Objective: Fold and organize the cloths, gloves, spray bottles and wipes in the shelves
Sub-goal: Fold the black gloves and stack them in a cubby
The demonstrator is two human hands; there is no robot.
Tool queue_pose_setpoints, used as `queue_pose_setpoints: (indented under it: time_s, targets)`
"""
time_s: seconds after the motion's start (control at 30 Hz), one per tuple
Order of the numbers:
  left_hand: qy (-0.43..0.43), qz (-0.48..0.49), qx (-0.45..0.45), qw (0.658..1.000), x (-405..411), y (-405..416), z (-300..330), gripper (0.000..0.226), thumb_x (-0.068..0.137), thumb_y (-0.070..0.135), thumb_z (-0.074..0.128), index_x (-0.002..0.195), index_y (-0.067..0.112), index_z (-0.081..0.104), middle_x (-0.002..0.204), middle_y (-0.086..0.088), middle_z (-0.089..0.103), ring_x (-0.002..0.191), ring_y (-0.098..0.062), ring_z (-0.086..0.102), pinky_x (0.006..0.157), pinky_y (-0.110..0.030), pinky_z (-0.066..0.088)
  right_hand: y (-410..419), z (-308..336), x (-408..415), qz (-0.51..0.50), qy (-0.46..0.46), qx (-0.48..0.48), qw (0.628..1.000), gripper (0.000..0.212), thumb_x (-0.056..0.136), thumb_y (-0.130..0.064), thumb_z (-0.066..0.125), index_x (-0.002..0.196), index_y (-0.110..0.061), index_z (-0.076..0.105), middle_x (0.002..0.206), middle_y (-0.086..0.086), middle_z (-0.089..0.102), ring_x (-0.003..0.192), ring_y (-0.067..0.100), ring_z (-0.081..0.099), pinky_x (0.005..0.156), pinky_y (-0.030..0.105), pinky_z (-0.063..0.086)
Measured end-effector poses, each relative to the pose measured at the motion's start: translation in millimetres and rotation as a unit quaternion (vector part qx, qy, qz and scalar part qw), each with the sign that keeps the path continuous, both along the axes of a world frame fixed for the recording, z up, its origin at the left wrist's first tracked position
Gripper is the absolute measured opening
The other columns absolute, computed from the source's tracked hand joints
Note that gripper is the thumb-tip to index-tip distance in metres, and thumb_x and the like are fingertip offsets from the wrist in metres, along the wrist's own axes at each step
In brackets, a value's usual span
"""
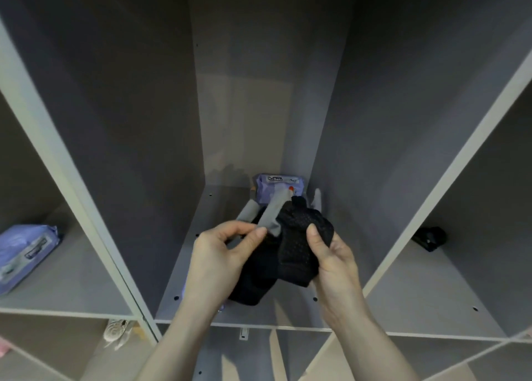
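Observation:
Both hands hold black gloves with grey fingertips (290,236) over the middle shelf compartment. My left hand (221,251) pinches a grey fingertip between thumb and fingers. My right hand (331,254) grips the dotted black palm of a glove, thumb on top. Behind the gloves, a purple pack of wipes (277,186) stands at the back of the same compartment. A second purple wipes pack (26,254) lies in the left compartment.
A small black object (430,238) lies in the right compartment. White vertical dividers (72,185) separate the grey compartments. A crumpled white cloth (116,330) lies in the lower left compartment. A pink item (3,347) shows at the left edge.

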State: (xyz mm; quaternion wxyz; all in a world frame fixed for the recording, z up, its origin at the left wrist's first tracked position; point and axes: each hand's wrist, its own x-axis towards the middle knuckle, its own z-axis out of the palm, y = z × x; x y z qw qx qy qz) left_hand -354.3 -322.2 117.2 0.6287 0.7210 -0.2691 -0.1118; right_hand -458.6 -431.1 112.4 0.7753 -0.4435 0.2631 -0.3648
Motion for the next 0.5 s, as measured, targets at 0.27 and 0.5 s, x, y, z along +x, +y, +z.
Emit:
queue_pose_setpoints:
  time_s: [0.27, 0.5]
  targets:
    - [-0.164, 0.025, -0.016, 0.986, 2, 4, 4, 0.005, 0.077, 0.032, 0.076, 0.077, 0.032, 0.071, 0.082, 0.018, 0.068, 0.082, -0.002, 0.065, 0.071, -0.019, 0.048, -9, 1, -3, -0.032, 0.026, 0.002, 0.999, 0.027, 0.094, -0.017, 0.052, 0.115, -0.005, 0.063, 0.105, 0.016, 0.072, 0.094, 0.029, 0.07, 0.084, 0.042, 0.057]
    - [-0.266, 0.002, 0.092, 0.96, -3, -4, -4, 0.017, 0.071, 0.044, 0.068, 0.085, 0.035, 0.07, 0.09, 0.021, 0.062, 0.085, 0.002, 0.057, 0.066, -0.013, 0.041, 0, 2, 1, -0.012, 0.02, -0.027, 0.999, 0.022, 0.094, -0.014, 0.053, 0.111, -0.005, 0.064, 0.099, 0.017, 0.073, 0.086, 0.027, 0.071, 0.071, 0.033, 0.06]
